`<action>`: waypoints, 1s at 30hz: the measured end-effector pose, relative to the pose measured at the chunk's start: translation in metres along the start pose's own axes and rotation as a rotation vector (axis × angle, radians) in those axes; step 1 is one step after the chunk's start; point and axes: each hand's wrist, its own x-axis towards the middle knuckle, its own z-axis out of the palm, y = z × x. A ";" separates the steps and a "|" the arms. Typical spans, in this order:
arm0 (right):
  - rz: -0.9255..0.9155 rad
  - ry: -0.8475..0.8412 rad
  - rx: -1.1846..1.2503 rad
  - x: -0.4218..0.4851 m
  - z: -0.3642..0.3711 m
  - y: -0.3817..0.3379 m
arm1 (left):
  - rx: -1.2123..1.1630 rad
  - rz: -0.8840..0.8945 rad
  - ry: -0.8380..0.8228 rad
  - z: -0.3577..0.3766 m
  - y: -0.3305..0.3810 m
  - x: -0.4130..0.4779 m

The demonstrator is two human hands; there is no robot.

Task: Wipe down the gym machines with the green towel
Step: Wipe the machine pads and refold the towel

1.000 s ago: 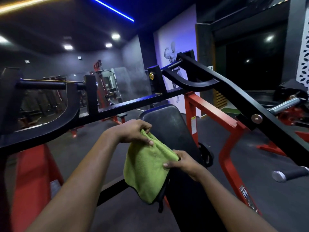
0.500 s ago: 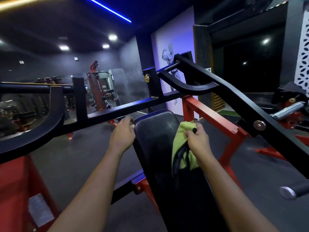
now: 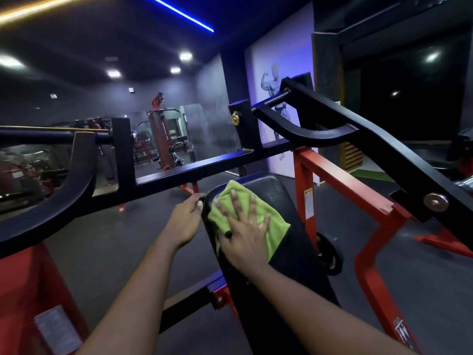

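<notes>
Lever arm of black curved steel (image 3: pixel 76 180) at far left. Next, left hand (image 3: pixel 188 216), fingers curled round the left edge of the black padded backrest (image 3: pixel 302 242). On the upper part of that pad, green microfibre towel (image 3: pixel 240 188), spread flat. Right hand (image 3: pixel 243 239) pressing on it, palm down, fingers straight and splayed, gripping nothing. Red steel frame (image 3: pixel 332 180) just beside the pad on the right.

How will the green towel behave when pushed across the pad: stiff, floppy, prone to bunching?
Probably floppy: the green towel lies flat on the black pad under the right hand. It may bunch, since only spread fingers pin it.
</notes>
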 end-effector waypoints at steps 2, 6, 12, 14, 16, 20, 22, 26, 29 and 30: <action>0.225 0.090 0.102 0.021 -0.006 0.019 | -0.129 -0.066 -0.029 -0.003 -0.005 0.003; 0.578 0.221 0.287 0.073 -0.020 0.028 | -0.287 -0.192 -0.139 -0.011 -0.005 0.006; -0.283 0.094 0.020 0.027 0.007 -0.014 | -0.551 -0.319 -0.075 -0.013 -0.004 0.009; -0.363 0.054 -0.073 0.035 0.003 0.005 | -0.576 -0.334 -0.054 -0.012 -0.009 0.006; -0.248 0.074 -0.055 0.054 -0.008 0.025 | -0.549 -0.310 -0.063 -0.010 -0.012 0.003; 0.239 0.129 -0.018 0.087 -0.033 0.078 | -0.449 -0.256 -0.073 -0.002 -0.012 -0.002; 0.538 0.181 0.107 0.091 -0.041 0.099 | -0.399 -0.245 -0.086 0.000 -0.011 -0.005; 0.498 0.303 0.395 0.063 -0.023 0.058 | -0.386 -0.233 -0.064 0.005 -0.013 -0.002; 0.024 0.184 0.313 0.003 0.000 0.009 | -0.442 -0.229 -0.071 0.007 -0.012 -0.002; -0.108 0.115 0.253 -0.017 0.007 0.003 | -0.463 -0.230 -0.066 0.008 -0.011 -0.004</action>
